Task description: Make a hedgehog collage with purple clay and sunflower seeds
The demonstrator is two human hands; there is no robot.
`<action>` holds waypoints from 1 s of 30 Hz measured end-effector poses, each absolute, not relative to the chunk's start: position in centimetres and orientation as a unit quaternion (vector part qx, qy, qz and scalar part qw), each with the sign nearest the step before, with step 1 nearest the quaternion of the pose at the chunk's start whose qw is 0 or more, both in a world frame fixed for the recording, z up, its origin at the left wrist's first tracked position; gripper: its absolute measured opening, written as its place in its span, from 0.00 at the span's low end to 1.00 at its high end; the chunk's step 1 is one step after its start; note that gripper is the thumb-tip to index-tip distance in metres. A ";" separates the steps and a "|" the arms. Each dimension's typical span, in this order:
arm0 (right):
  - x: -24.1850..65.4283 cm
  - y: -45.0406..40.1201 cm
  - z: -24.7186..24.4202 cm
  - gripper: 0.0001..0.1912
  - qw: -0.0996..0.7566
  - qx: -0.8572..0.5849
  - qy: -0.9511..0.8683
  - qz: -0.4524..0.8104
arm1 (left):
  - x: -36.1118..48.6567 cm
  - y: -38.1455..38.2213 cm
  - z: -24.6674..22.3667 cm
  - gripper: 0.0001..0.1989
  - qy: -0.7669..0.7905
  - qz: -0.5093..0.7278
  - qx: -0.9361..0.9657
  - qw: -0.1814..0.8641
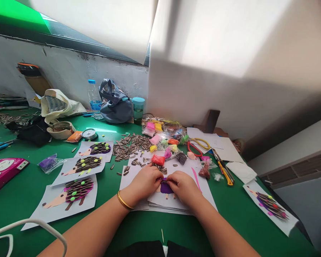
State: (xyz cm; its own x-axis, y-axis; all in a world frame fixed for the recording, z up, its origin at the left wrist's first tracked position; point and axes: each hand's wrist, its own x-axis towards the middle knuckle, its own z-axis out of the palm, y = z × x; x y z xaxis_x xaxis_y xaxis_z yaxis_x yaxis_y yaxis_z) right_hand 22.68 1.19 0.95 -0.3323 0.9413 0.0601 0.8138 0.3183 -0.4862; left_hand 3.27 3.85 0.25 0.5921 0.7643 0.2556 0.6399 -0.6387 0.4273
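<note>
On a stack of white paper [160,207] in front of me lies a hedgehog picture with a flat purple clay body [166,187] and small legs. My left hand [146,181], with a gold bangle on the wrist, pinches at the upper left edge of the purple clay. From the other side, my right hand [184,185] has its thumb and finger pressed together at the clay's upper right. Whatever sits between the fingertips is too small to make out. Just beyond my hands are sunflower seeds [132,146] and a red clay packet [158,160].
Finished-looking hedgehog pictures [80,166] lie on the left, another [270,205] on the right. Bagged coloured clay [160,134], scissors [198,146] and a yellow utility knife [224,169] lie beyond my hands. A pink plastic tool [196,178] rests on the paper. A white cable [42,223] crosses the lower left.
</note>
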 end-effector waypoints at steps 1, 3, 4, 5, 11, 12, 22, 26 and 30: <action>22.6 1.2 0.9 0.09 0.170 -0.552 -0.795 0.186 | 3.3 3.9 0.2 0.08 0.399 0.213 0.880 0.147; 22.5 1.1 0.8 0.09 0.172 -0.553 -0.795 0.180 | 3.2 3.9 0.2 0.09 0.399 0.214 0.880 0.146; 22.5 1.1 0.8 0.08 0.172 -0.553 -0.796 0.178 | 3.2 4.0 0.2 0.09 0.399 0.213 0.880 0.145; 22.4 1.0 0.8 0.08 0.173 -0.553 -0.795 0.176 | 3.2 4.0 0.2 0.09 0.398 0.212 0.881 0.145; 22.2 0.9 0.9 0.06 0.187 -0.562 -0.788 0.169 | 3.5 3.7 0.5 0.06 0.395 0.206 0.885 0.136; 22.1 0.9 0.9 0.05 0.185 -0.562 -0.788 0.167 | 3.6 3.7 0.5 0.06 0.395 0.208 0.885 0.132; 22.2 1.1 0.6 0.08 0.160 -0.541 -0.814 0.139 | 3.8 3.3 0.5 0.06 0.400 0.196 0.888 0.109; 22.2 1.1 0.3 0.09 0.157 -0.525 -0.829 0.110 | 3.8 3.4 0.5 0.08 0.402 0.196 0.887 0.115; 22.0 1.2 0.2 0.10 0.151 -0.516 -0.838 0.090 | 3.8 3.4 0.6 0.07 0.400 0.197 0.888 0.114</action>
